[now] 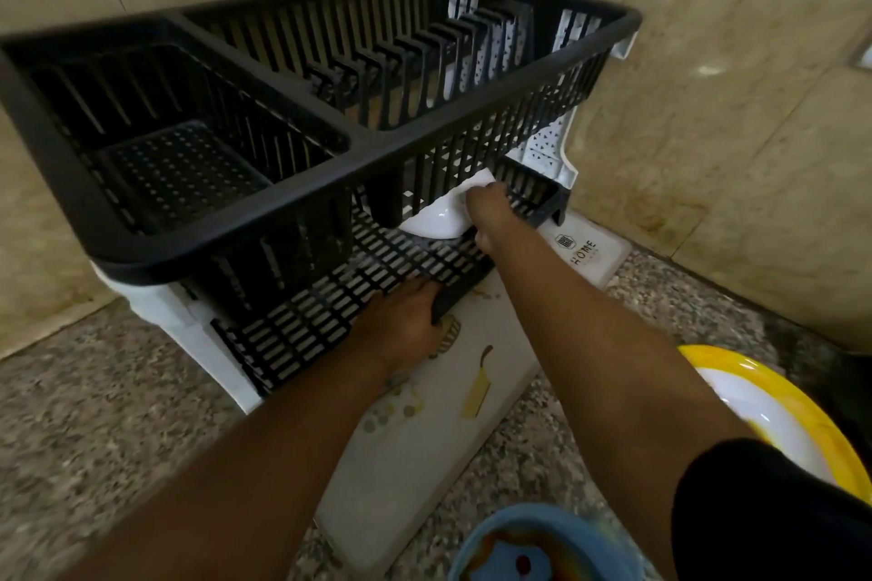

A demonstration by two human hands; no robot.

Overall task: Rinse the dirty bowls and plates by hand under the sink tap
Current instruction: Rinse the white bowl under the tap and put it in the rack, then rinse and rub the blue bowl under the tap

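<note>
A: Left hand (401,321) gripping lower rack shelf (358,293), probably to steady it.
B: Right hand (486,215) holding white bowl (436,219) on that shelf, likely parked to drain. Sink unseen.

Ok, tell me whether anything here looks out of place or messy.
The blue bowl at the bottom edge holds brownish residue, and scraps litter the white mat beside the dish rack. Nothing looks broken.
</note>
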